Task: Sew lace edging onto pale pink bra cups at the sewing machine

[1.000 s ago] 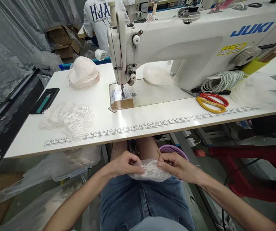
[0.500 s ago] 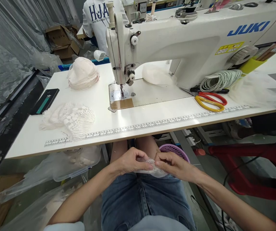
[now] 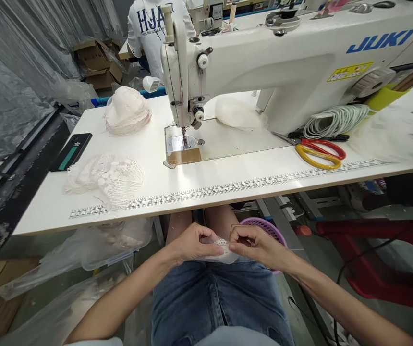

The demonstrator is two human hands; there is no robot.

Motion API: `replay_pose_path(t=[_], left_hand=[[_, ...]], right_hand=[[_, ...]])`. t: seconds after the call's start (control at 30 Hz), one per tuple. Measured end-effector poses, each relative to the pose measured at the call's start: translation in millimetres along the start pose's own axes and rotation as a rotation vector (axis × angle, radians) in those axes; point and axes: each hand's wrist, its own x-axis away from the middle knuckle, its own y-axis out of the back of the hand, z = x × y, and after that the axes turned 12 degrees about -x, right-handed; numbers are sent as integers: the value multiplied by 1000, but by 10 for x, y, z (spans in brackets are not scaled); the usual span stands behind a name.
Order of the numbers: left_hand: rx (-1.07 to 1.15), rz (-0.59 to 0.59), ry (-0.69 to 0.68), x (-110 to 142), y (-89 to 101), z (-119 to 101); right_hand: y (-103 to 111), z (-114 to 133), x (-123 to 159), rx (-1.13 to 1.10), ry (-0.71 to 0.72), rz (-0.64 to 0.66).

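Observation:
Over my lap, below the table's front edge, I hold a small piece of sheer white fabric with a lacy, openwork edge [image 3: 223, 255]. My left hand [image 3: 196, 244] pinches it between thumb and fingers from the left side. On the right, my right hand [image 3: 257, 246] is closed, with thumb and index fingertip pinched at the lace edge. The fabric's lower part hangs loose beneath the fingers. A white sewing machine [image 3: 235, 62] stands on the table ahead, its needle area apart from both hands.
On the white table [image 3: 149, 180] lie lace pieces [image 3: 120, 180], a stack of pale cups [image 3: 127, 110], a dark phone-like object [image 3: 71, 152], scissors [image 3: 318, 156] and coiled cord [image 3: 336, 120]. A purple basket [image 3: 264, 226] and red stool [image 3: 358, 259] stand below. A person [image 3: 156, 38] sits beyond.
The view has shifted slightly. Both hands and the fabric have moved a little left, and less of the fabric shows below my right hand.

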Motion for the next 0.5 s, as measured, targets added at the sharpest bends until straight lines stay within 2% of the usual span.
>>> replay_pose_path(t=[0.13,0.27,0.4,0.5], left_hand=[[-15,-43,51,65,5,-56],[-158,-97,3,229,167,-269],[-408,-185,-80,319,604,-672],[-573,-291,-156,193,1057,-993]], right_hand=[[-23,57,-15,135,-64,-19],[-53,394,-122,311,-33,-51],[7,908,-466,431,117,-58],[162,1182,-914,567,170,-120]])
